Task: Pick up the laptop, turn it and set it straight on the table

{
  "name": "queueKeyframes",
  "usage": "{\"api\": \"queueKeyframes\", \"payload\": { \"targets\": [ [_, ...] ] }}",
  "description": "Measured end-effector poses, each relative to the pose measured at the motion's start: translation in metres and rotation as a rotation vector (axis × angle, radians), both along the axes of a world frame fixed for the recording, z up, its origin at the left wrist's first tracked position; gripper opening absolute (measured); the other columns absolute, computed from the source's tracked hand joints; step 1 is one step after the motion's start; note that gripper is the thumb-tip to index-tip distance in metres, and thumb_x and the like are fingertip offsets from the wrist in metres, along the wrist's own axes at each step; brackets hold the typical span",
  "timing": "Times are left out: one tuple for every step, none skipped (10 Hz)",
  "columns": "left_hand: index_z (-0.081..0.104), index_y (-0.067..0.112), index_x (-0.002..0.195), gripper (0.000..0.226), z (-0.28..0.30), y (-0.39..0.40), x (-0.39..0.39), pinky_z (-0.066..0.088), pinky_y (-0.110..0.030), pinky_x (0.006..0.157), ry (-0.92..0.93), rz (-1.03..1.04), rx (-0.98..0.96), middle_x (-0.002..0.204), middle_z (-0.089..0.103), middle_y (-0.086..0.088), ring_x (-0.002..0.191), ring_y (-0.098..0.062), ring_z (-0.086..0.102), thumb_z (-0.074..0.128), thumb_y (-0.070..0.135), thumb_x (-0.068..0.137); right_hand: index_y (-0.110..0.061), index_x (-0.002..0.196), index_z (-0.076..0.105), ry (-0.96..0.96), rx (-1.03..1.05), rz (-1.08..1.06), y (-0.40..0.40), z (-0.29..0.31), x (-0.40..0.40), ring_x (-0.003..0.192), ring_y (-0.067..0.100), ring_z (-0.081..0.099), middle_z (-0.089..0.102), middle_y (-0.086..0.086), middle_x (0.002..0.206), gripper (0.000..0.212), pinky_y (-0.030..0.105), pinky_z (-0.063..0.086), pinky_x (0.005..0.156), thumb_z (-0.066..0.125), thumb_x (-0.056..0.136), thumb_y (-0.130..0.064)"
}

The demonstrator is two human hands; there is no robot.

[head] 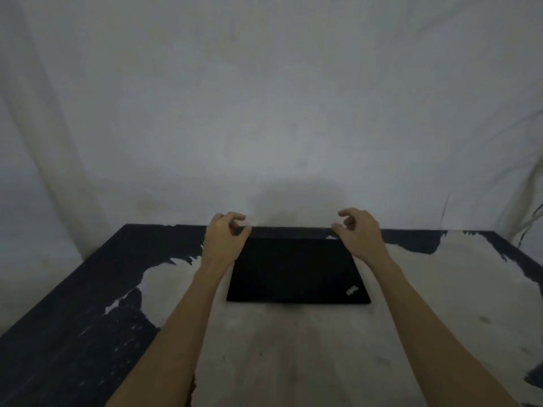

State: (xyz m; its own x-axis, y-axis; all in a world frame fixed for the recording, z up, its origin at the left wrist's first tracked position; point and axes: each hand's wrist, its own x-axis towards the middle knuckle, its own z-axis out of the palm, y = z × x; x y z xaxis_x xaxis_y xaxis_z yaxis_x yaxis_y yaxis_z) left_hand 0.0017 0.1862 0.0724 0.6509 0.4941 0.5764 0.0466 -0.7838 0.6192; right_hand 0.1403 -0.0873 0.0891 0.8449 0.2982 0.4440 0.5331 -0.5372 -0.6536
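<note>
head view: one closed black laptop [296, 270] lies flat on the worn table [293, 348], toward the far edge. long axis runs left-right, edges square to the table's far edge; small logo at near right corner. two hands, two bare forearms. left hand [224, 235] at far left corner, right hand [358, 233] at far right corner, both with fingers curled loosely and parted, clasping nothing; whether they touch the lid, cannot tell. pale cloth backdrop [264, 113] behind.
</note>
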Motion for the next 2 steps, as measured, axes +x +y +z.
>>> {"api": "queueKeyframes", "payload": {
  "targets": [
    [0.074,0.014,0.108,0.020,0.051,-0.001,0.006,0.049,-0.029,0.072,-0.087,-0.044,0.074,0.092,0.061,-0.006,0.078,-0.017,0.058,0.076,0.023,0.091,-0.010,0.119,0.068,-0.086,0.047,0.076,0.017,0.053,-0.005,0.088,0.020,0.059,0.063,0.010,0.101,0.031,0.028,0.045,0.079,0.071,0.093,-0.027],
    [0.073,0.016,0.110,0.022,0.090,-0.004,0.010,0.053,-0.033,0.075,-0.098,-0.048,0.178,0.095,0.064,-0.005,0.081,-0.018,0.060,0.075,0.026,0.091,-0.011,0.120,0.067,-0.128,0.049,0.120,0.029,0.098,-0.010,0.089,0.023,0.061,0.065,0.009,0.101,0.033,0.034,0.051,0.080,0.071,0.093,-0.030]
  ]
}}
